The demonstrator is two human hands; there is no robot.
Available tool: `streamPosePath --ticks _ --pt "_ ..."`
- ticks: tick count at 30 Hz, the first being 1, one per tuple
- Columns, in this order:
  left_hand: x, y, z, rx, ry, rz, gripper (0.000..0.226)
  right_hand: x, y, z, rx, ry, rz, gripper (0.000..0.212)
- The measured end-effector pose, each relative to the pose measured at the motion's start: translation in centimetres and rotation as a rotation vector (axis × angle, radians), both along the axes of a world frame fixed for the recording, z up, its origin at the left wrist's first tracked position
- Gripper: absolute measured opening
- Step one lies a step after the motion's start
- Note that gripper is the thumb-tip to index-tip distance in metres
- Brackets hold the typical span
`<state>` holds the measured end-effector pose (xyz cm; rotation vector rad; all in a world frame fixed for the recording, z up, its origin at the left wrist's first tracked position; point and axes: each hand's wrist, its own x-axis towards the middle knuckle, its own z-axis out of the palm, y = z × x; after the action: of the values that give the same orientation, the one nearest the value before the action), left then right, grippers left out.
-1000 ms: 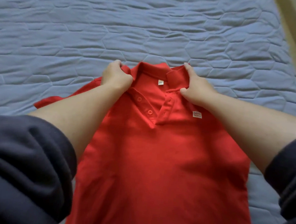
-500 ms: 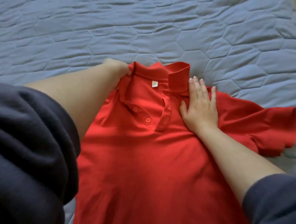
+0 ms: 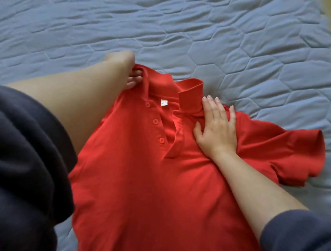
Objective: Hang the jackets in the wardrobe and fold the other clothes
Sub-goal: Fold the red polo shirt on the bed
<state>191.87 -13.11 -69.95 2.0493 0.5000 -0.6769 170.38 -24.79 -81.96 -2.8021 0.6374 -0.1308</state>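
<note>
Red polo shirt (image 3: 140, 180) on quilted bedspread (image 3: 239, 43); left hand (image 3: 128, 69) pinches collar (image 3: 158, 82), right hand (image 3: 215, 127) spread flat.

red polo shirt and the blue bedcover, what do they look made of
The red polo shirt is probably a cotton-type knit, matte; it drapes in soft folds. The blue bedcover looks like quilted woven fabric, likely padded, matte; stitched hexagons pucker it.

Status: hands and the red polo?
Left hand pinches collar edge. Right hand flat on red polo, beside placket. Polo face up on blue quilt, not yet folded. Nothing blocking.
</note>
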Motion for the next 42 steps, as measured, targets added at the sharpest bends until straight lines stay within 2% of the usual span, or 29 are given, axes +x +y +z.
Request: streamPosePath --ticks 2,3,4,6,8,10,11,13,16,18,21,23,26,29,33,35,37,39,42 --pt "0.0 0.2 -1.0 -0.077 -0.022 -0.063 0.027 0.0 -0.1 0.0 0.023 -0.018 0.000 0.072" --pt "-0.4 0.7 -1.3 -0.030 -0.135 -0.090 0.038 0.0 -0.1 -0.1 0.033 -0.028 -0.002 0.072" --pt "-0.8 1.8 -1.9 0.037 -0.284 -0.141 0.044 0.0 -0.2 -0.1 0.045 -0.034 -0.006 0.073" --pt "-3.2 4.8 -3.3 0.186 -0.496 -0.317 0.039 0.0 -0.4 -0.2 0.067 -0.051 -0.007 0.075" --pt "-5.9 8.4 -4.8 0.354 -0.551 -0.544 0.034 -0.1 -0.7 -0.1 0.095 -0.064 -0.009 0.079" --pt "-7.4 10.5 -6.0 0.569 -0.561 -0.785 0.038 -0.1 -0.8 0.4 0.147 -0.072 -0.021 0.083" --pt "-7.4 10.7 -6.4 0.633 -0.556 -0.812 0.039 0.1 -0.9 0.8 0.189 -0.072 -0.036 0.084" --pt "-6.2 9.8 -6.8 0.604 -0.530 -0.722 0.040 1.4 -1.5 1.9 0.291 -0.043 -0.097 0.079" --pt "-4.8 7.7 -6.8 0.357 -0.563 -0.540 0.038 4.8 -4.0 3.7 0.457 0.096 -0.157 0.043" --pt "-4.5 7.4 -6.7 0.289 -0.609 -0.434 0.032 6.4 -5.3 4.7 0.508 0.080 -0.104 0.022" --pt "-4.2 8.7 -5.8 0.314 -0.739 -0.359 0.030 8.0 -5.8 6.3 0.435 -0.132 -0.089 0.027" --pt "-3.8 9.3 -4.8 0.424 -0.823 -0.412 0.034 9.0 -5.3 7.2 0.360 -0.190 -0.108 0.029" --pt "-2.8 9.2 -4.3 0.638 -0.898 -0.567 0.038 9.9 -4.6 6.9 0.172 -0.099 -0.140 0.032" --pt "-2.5 9.3 -6.5 0.748 -0.879 -0.714 0.040 8.9 -3.5 4.5 0.015 0.004 -0.169 0.032" --pt "-3.6 9.7 -11.1 0.806 -0.860 -0.661 0.045 7.5 -2.7 0.5 -0.133 -0.029 -0.205 0.032" --pt "-3.3 9.5 -11.7 0.850 -0.876 -0.609 0.046 8.1 -2.7 0.0 -0.150 -0.052 -0.249 0.033" --pt "-2.8 9.4 -11.0 0.850 -0.841 -0.644 0.047 8.5 -2.7 0.5 -0.158 -0.021 -0.253 0.034" --pt "-2.3 9.6 -9.6 0.810 -0.780 -0.743 0.049 8.5 -2.8 1.4 -0.126 0.021 -0.220 0.035" --pt "-2.3 13.0 -7.5 0.798 -0.654 -0.941 0.050 7.4 -2.6 2.6 0.062 0.058 -0.197 0.039"
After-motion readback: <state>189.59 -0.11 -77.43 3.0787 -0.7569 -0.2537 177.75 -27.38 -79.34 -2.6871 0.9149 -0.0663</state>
